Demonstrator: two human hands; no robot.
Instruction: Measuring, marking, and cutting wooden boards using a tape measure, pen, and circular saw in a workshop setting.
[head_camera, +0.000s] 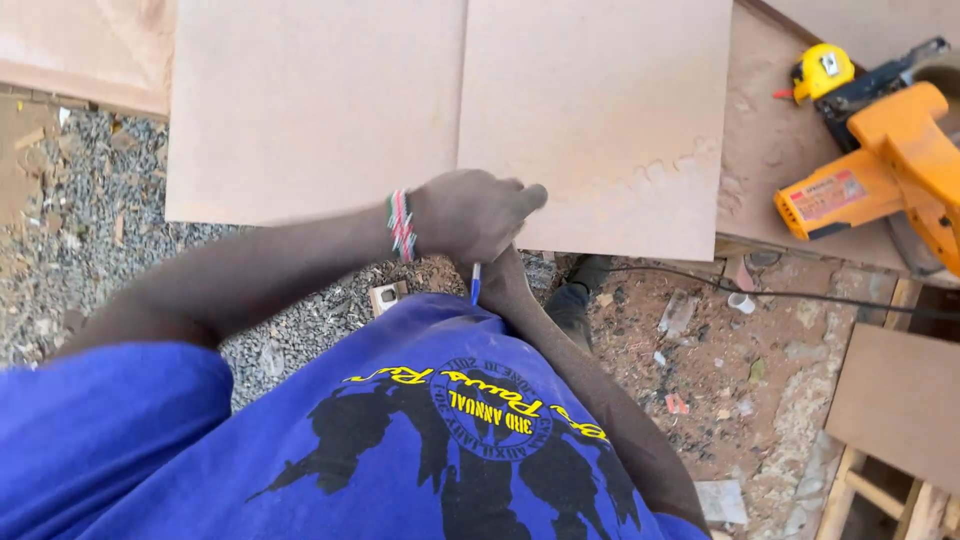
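outdoor ground of grey gravel (90, 210) and reddish dirt lies under a worktop carrying two flat pale-brown fibreboard panels (450, 100), butted side by side and directly ahead of the person. the left hand (470, 212), wearing a striped bead bracelet (402, 224), is curled at the panels' near edge; the right hand is hidden beneath it, so its grip cannot be told. a blue pen (476, 284) points down below them. an orange power saw (890, 170) and a yellow tape measure (822, 70) sit well apart to the right.

Even, soft daylight; no glare. Faint shadows under the pale flat fibreboard panels (450, 110). Slight blur on the blue printed cotton shirt (300, 440) at bottom edge.
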